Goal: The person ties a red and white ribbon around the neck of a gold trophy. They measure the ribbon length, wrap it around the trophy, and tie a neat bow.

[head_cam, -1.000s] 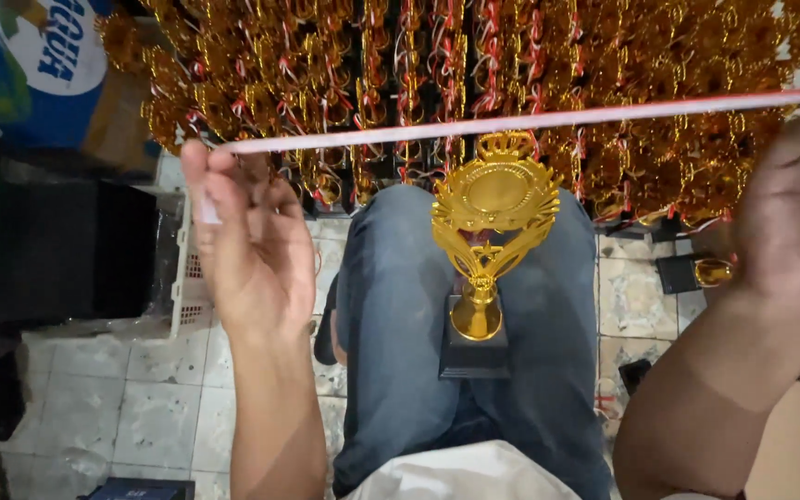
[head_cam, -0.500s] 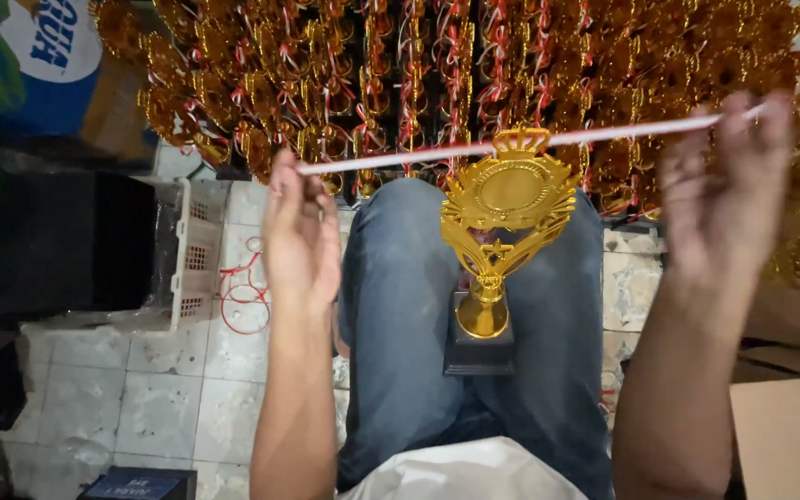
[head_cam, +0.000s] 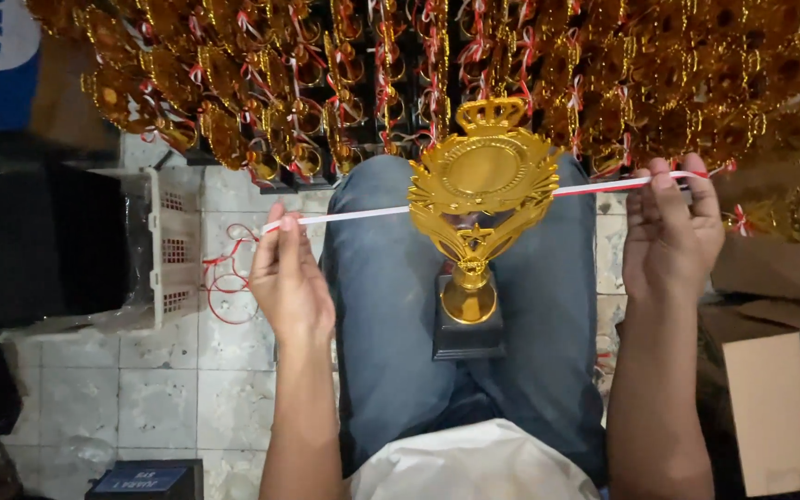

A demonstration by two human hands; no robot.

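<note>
A gold trophy [head_cam: 480, 204] with a crown top and a black base stands upright between my knees on my jeans. A red and white ribbon [head_cam: 354, 216] runs taut behind the trophy's round head. My left hand [head_cam: 291, 278] pinches the ribbon's left end, left of my leg. My right hand [head_cam: 670, 231] pinches the right end, level with the trophy's wreath. The ribbon's middle stretch is hidden behind the trophy.
Several gold trophies with red and white ribbons [head_cam: 418, 74] stand packed across the floor ahead. A white plastic basket [head_cam: 173, 245] and loose ribbon [head_cam: 229, 278] lie at the left on grey tiles. A cardboard box [head_cam: 770, 389] sits at the right.
Both hands have come down with the ribbon, from above the trophy's crown to behind its round head. The hands are closer to my body.
</note>
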